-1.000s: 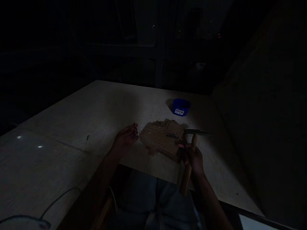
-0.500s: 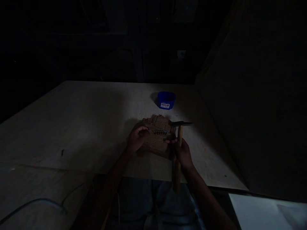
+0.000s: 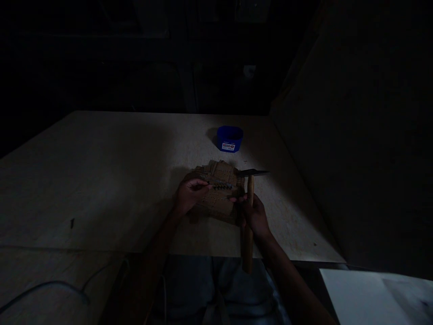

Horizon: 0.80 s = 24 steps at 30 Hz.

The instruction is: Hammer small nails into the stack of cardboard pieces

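Observation:
The scene is very dark. A brown wooden block (image 3: 221, 198) with a short row of nails in its top lies on the pale table (image 3: 118, 180). My left hand (image 3: 189, 195) rests on the block's left side, fingers pinched together at the left end of the nail row; what they pinch is too small to make out. My right hand (image 3: 254, 215) is closed around the wooden handle of a hammer (image 3: 249, 212), held upright at the block's right edge. The hammer's metal head points right, just above the block.
A small blue tub (image 3: 229, 138) with a label stands behind the block. A dark upright panel (image 3: 355, 149) borders the table on the right. A cable (image 3: 50, 286) lies at the lower left, a white sheet (image 3: 375, 298) at the lower right.
My left hand moved from the bare table onto the block's left side and pinched at the nail row. The hammer stayed in my right hand, and the view shifted left.

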{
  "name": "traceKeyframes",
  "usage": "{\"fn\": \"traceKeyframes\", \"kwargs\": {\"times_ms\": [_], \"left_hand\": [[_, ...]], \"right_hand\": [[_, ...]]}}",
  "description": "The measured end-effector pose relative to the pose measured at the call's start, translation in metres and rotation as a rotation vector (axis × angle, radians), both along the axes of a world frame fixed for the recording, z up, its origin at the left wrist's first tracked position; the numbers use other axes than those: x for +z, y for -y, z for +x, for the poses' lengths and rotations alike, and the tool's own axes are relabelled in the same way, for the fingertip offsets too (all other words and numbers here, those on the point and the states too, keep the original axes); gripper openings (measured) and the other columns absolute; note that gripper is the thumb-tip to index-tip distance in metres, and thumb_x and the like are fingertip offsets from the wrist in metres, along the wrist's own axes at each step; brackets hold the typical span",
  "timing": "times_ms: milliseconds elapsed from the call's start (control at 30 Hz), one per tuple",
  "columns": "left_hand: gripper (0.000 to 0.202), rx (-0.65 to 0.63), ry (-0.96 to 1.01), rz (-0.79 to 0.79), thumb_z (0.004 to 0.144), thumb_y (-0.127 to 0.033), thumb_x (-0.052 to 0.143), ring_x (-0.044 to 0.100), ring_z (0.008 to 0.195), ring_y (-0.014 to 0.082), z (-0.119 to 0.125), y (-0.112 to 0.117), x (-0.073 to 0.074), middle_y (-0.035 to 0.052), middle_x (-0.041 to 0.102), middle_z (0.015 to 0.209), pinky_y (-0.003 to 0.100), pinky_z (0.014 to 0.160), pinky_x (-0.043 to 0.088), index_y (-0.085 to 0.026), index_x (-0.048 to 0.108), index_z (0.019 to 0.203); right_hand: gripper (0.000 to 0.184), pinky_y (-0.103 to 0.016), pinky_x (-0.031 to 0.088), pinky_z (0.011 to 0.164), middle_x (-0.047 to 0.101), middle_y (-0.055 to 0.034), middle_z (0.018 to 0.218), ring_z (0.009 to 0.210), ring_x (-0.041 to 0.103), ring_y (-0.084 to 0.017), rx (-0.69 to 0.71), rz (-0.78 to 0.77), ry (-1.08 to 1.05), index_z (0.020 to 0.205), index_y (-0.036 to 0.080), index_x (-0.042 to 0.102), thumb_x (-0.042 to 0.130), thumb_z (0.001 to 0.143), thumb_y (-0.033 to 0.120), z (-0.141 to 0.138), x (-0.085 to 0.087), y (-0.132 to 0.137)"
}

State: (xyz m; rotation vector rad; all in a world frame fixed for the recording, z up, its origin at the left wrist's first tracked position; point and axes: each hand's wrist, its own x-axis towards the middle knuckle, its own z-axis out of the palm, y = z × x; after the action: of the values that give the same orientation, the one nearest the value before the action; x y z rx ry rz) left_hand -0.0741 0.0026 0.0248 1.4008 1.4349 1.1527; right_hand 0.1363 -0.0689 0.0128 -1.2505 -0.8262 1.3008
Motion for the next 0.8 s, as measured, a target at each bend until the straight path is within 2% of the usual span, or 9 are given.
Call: {"fn": "traceKeyframes", "kwargs": {"times_ms": [133,200,300,367,633,800], "left_hand": [[0.041,-0.031,0.043,0.003,0.065,-0.04,0.083,0.071,0.074,0.0199,-0.0004,-0.0013,-0.0018,0.0037,0.077,0.079,0.029,0.069,0.056,-0.02,0.075,0.1],[0.044,-0.062,0.029,0.016,0.069,-0.041,0.081,0.073,0.08,0.0213,-0.0011,-0.0013,-0.0035,0.005,0.078,0.085,0.031,0.074,0.057,-0.021,0.075,0.107],[0.031,-0.099,-0.045,0.068,0.078,-0.044,0.074,0.073,0.093,0.0232,-0.0024,0.0001,-0.0045,0.0064,0.079,0.098,0.034,0.086,0.057,-0.021,0.078,0.099],[0.03,-0.12,-0.097,0.085,0.082,-0.044,0.069,0.073,0.097,0.0234,-0.0029,0.0018,-0.0035,0.0061,0.079,0.102,0.035,0.091,0.057,-0.022,0.079,0.099],[0.023,-0.2,-0.169,0.161,0.086,-0.036,0.065,0.073,0.099,0.021,-0.0027,0.0044,-0.0017,0.0036,0.079,0.103,0.034,0.093,0.057,-0.023,0.079,0.099],[0.021,-0.161,-0.129,0.127,0.084,-0.033,0.068,0.073,0.099,0.0207,0.0004,0.0035,-0.006,0.0034,0.079,0.103,0.033,0.094,0.057,-0.023,0.079,0.098]], "right_hand": [[0.041,-0.021,0.033,0.025,0.079,-0.0045,0.089,0.026,0.043,-0.007,-0.017,-0.008,-0.015,0.088,0.024,0.048,0.073,0.079,0.055,-0.0012,-0.0009,0.0001],[0.041,-0.022,0.033,0.025,0.079,-0.0042,0.089,0.026,0.043,-0.007,-0.019,-0.016,-0.011,0.088,0.024,0.048,0.073,0.079,0.054,-0.0016,-0.0007,0.0003],[0.041,-0.022,0.033,0.025,0.079,-0.0035,0.089,0.026,0.042,-0.007,-0.013,-0.015,0.001,0.088,0.024,0.046,0.072,0.079,0.055,-0.0014,0.0004,0.0002],[0.042,-0.022,0.034,0.025,0.079,-0.0035,0.088,0.025,0.042,-0.007,-0.004,-0.004,0.015,0.087,0.024,0.045,0.071,0.08,0.056,-0.001,0.0009,-0.0004],[0.04,-0.022,0.034,0.026,0.079,-0.0037,0.093,0.027,0.044,-0.007,0.007,-0.007,0.01,0.089,0.024,0.046,0.07,0.081,0.055,0.0,-0.0031,-0.0009],[0.039,-0.02,0.036,0.026,0.079,-0.0042,0.094,0.026,0.043,-0.005,0.025,-0.004,-0.006,0.089,0.024,0.044,0.069,0.083,0.053,0.0003,-0.005,-0.0005]]}}
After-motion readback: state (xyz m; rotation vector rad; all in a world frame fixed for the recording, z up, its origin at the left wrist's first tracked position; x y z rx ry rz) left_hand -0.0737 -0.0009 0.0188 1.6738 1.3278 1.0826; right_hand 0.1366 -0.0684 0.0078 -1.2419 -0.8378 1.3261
